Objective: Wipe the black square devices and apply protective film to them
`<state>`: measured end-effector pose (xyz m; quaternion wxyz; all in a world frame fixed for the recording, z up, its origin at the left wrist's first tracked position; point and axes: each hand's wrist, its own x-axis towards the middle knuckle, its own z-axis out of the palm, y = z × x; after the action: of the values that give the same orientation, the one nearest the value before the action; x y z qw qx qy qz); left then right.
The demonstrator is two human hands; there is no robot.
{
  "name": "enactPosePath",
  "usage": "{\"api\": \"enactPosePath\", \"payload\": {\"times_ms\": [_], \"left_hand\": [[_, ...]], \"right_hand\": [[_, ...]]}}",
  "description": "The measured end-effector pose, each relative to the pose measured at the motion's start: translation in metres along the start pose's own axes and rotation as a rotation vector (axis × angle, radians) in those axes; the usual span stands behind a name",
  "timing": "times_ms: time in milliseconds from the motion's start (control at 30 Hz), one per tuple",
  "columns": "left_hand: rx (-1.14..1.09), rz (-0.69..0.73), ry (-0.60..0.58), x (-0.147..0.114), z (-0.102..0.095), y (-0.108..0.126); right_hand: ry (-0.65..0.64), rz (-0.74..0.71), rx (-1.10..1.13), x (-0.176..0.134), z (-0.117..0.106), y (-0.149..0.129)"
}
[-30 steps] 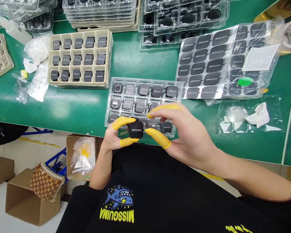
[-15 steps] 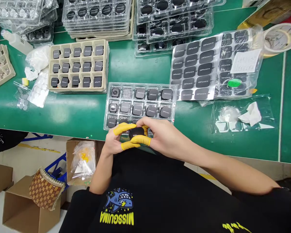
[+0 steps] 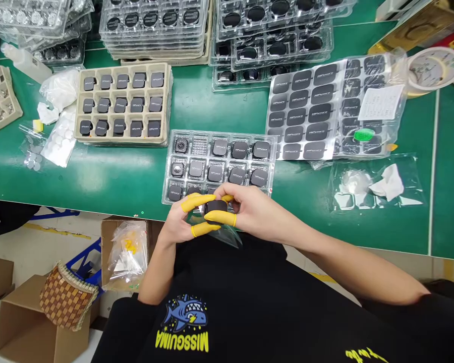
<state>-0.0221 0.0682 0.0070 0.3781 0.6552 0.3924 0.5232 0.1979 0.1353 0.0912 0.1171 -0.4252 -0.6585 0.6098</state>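
Note:
Between my hands, near the table's front edge, is a small black square-cornered block. My left hand closes on its left side with thumb and forefinger in yellow finger cots. My right hand pinches it from the right, also in yellow cots, its thumb across the near side. A piece of clear film hangs just below the fingers. Right behind the hands lies a clear plastic tray of similar dark square pieces; the hands hide part of its front row. One back-row compartment holds no piece.
A beige tray of dark square pieces stands behind left. Sheets of black stickers and a tape roll lie to the right. Stacked clear trays line the back. A cardboard box stands below the table edge.
The black block has tilted in my fingers: its printed face showed before, and now a plain dark side does. More of the clear film shows below. Both hands keep their hold.

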Motion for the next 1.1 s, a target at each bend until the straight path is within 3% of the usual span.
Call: {"api": "enactPosePath", "payload": {"times_ms": [233,400,500,567,633,800,967,1033,1100], "left_hand": [[0.122,0.060,0.091,-0.004,-0.001,-0.002],[0.117,-0.112,0.120,-0.015,-0.005,-0.008],[0.101,-0.241,0.164,-0.023,-0.014,-0.008],[0.097,-0.267,0.190,-0.030,-0.022,-0.007],[0.097,-0.260,0.210,-0.037,-0.028,-0.006],[0.045,-0.323,0.287,-0.060,-0.035,-0.005],[-0.007,-0.340,0.438,-0.077,-0.040,-0.003],[-0.011,-0.339,0.428,-0.077,-0.040,-0.004],[0.014,-0.315,0.388,-0.071,-0.038,-0.005]], "right_hand": [[-0.015,-0.025,-0.093,0.011,0.006,-0.002],[-0.073,-0.093,-0.108,0.018,-0.002,-0.001],[0.107,-0.157,-0.176,0.040,-0.016,0.007],[0.296,-0.165,-0.321,0.067,-0.025,0.016],[0.401,-0.137,-0.507,0.099,-0.031,0.026],[0.400,-0.137,-0.672,0.150,-0.022,0.049],[0.481,-0.134,-0.776,0.148,-0.010,0.053],[0.514,-0.207,-0.779,0.146,-0.008,0.051],[0.445,-0.337,-0.708,0.144,-0.005,0.046]]}}
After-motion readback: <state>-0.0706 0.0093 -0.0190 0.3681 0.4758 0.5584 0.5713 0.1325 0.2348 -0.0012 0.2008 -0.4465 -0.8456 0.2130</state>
